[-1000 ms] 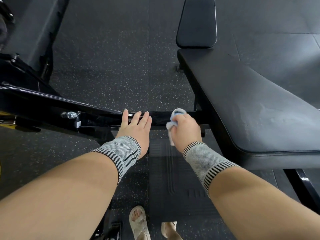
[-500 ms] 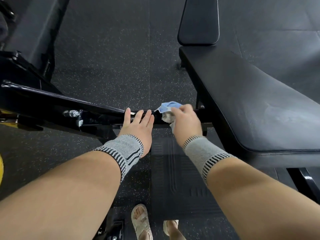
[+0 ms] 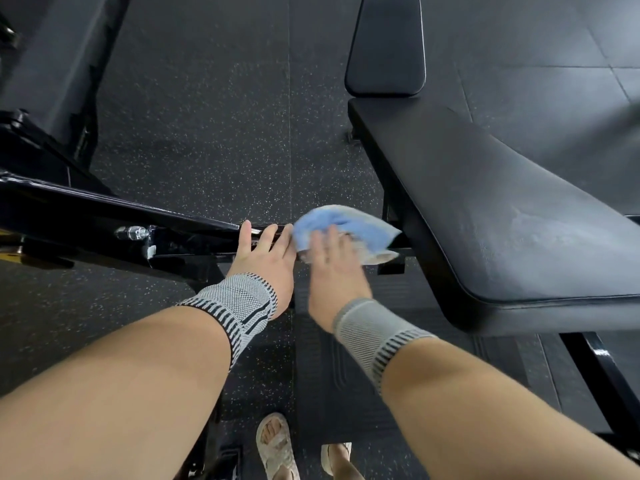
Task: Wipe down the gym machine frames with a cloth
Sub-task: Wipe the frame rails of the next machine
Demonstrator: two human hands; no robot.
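Your left hand (image 3: pixel 265 258) rests flat on the black bar (image 3: pixel 104 216), fingers straight. Your right hand (image 3: pixel 334 268), blurred, presses the blue cloth (image 3: pixel 346 225) onto the same bar with fingers spread, just beside the left fingertips. The cloth lies where the bar meets the bench (image 3: pixel 502 209), whose black pad crowds the right side. A bolt (image 3: pixel 133 233) sticks out of the bar further left. Both wrists wear grey striped wraps (image 3: pixel 239 303). Speckled rubber floor (image 3: pixel 214 116) lies beneath, and sandals (image 3: pixel 275 445) show below. No writing can be read.
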